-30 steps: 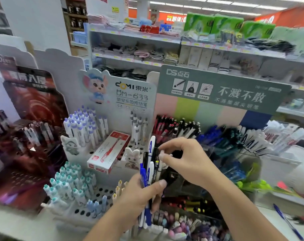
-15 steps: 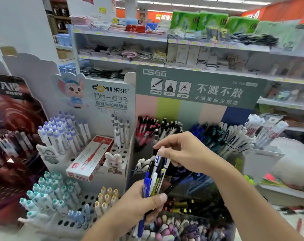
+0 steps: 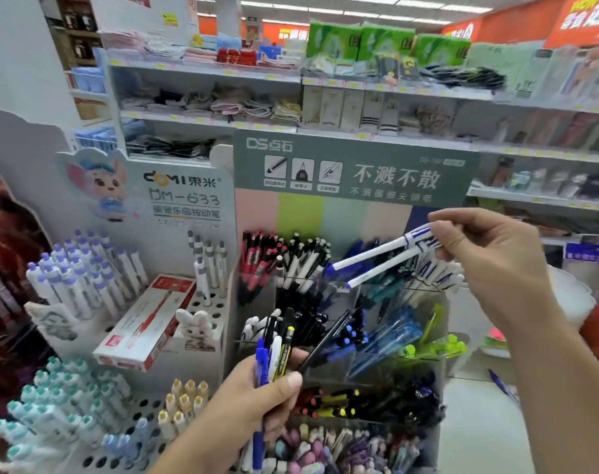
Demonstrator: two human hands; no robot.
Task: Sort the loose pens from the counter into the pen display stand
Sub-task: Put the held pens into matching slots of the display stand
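A: Start at the left. What's on that side?

B: A white peg stand (image 3: 127, 449) full of capped pens, purple tops above, teal below, and a red-and-white box (image 3: 144, 323) lying tilted across its middle tier with a small rabbit figure (image 3: 194, 325) just beside it.

A: And the left hand?

B: The left hand (image 3: 253, 401) comes up from the bottom edge, fingers and thumb curled round a bunch of pens (image 3: 274, 354) held nearly upright: blue, white, black and one with a yellow tip. It sits in front of the pen display stand (image 3: 339, 289), covering part of its lower bins.

A: The stand itself?

B: Clear compartments under a green header: red and black pens at the back left, dark blue ones in the middle, white ones at the right, green and blue lower down.

A: The right hand?

B: The right hand (image 3: 489, 254) is raised over the upper right compartments, wrist bent, pinching two white pens (image 3: 380, 260) at their blue-striped ends. Their blue tips slant down-left above the back row, touching nothing I can make out.

A: Further right?

B: A loose blue pen (image 3: 501, 384) on the counter (image 3: 476, 422), well apart from both hands
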